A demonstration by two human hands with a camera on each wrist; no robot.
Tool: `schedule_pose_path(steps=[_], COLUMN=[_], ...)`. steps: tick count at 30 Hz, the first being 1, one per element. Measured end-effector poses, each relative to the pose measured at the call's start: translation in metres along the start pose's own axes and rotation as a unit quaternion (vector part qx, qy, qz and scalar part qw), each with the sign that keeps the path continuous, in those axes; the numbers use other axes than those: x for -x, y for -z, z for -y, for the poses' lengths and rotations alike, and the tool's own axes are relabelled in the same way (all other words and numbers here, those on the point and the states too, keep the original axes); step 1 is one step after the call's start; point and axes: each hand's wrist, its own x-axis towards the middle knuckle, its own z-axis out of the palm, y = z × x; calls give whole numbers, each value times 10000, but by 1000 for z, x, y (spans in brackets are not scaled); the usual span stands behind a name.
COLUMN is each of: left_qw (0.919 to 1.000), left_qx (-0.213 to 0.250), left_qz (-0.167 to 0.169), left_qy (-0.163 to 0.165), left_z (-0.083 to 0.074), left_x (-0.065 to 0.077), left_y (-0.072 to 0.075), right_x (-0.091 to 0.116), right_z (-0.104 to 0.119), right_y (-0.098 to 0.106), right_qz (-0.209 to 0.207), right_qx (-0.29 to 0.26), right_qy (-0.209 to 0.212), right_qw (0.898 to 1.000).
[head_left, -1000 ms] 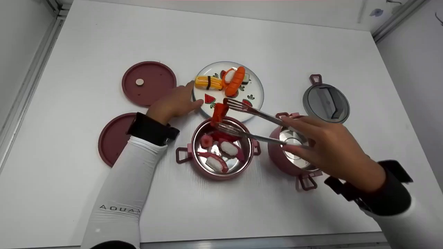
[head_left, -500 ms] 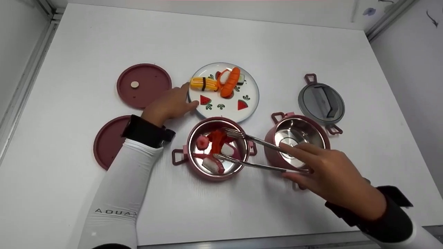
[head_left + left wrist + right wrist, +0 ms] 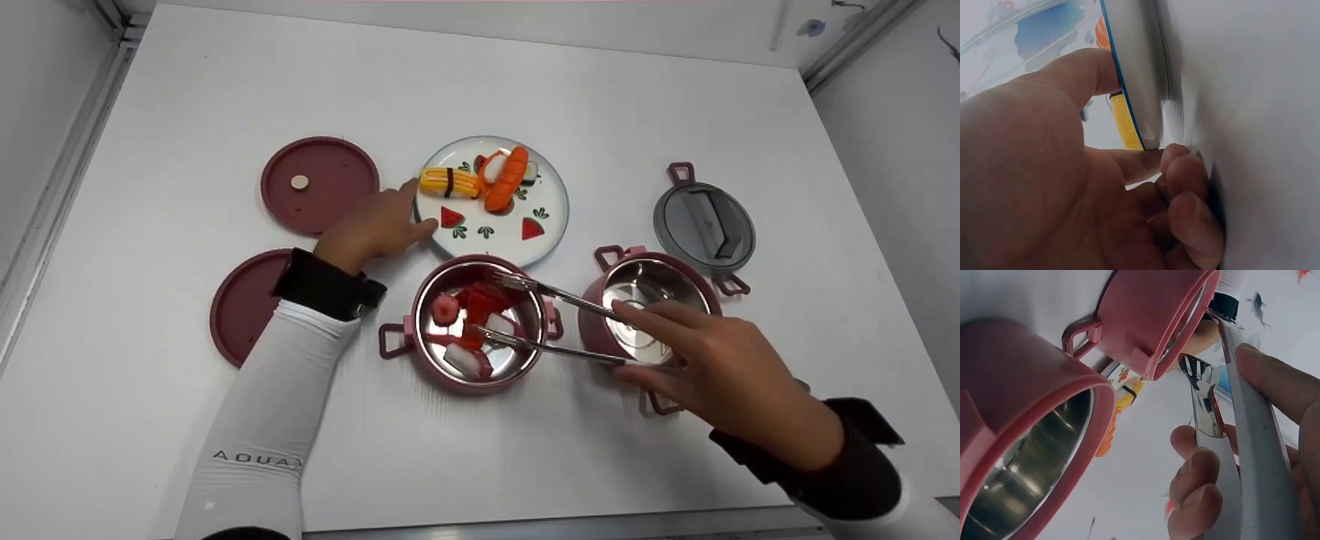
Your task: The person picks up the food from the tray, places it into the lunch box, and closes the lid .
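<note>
While our sleeve [image 3: 259, 459] is showing "AQUA", our left hand [image 3: 375, 225] is resting, thumb and forefinger spread, against the plate [image 3: 508, 225]; our right hand [image 3: 712, 360] is gripping parted tongs [image 3: 570, 298].

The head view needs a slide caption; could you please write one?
Right hand holding metal tongs spread over a pot of toy food, left hand touching a patterned plate.

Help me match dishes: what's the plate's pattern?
Plate: watermelon slices and green leaves, best in head view.
</note>
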Motion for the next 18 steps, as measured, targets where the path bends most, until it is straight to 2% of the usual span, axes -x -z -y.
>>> schedule_pose_path(steps=[4, 8, 11, 15, 18], left_qw=[10000, 10000, 10000, 10000, 10000], left_qx=[-25, -79, -14, 28, 10], left_qz=[28, -1, -40, -22, -43], left_qy=[40, 50, -4, -4, 19], left_z=[0, 0, 3, 5, 3], left_x=[0, -3, -4, -3, -4], left_y=[2, 6, 4, 2, 2], right_x=[-14, -40, -62, -87, -101], right_z=[-12, -36, -54, -71, -79], right_y=[3, 3, -3, -11, -14], right_qz=[-127, -137, 207, 971, 1314], right_qx=[-18, 19, 19, -130, -312], right_qy=[-159, -488, -890, -1382, -1693], right_qw=[9998, 9987, 9958, 9855, 9763])
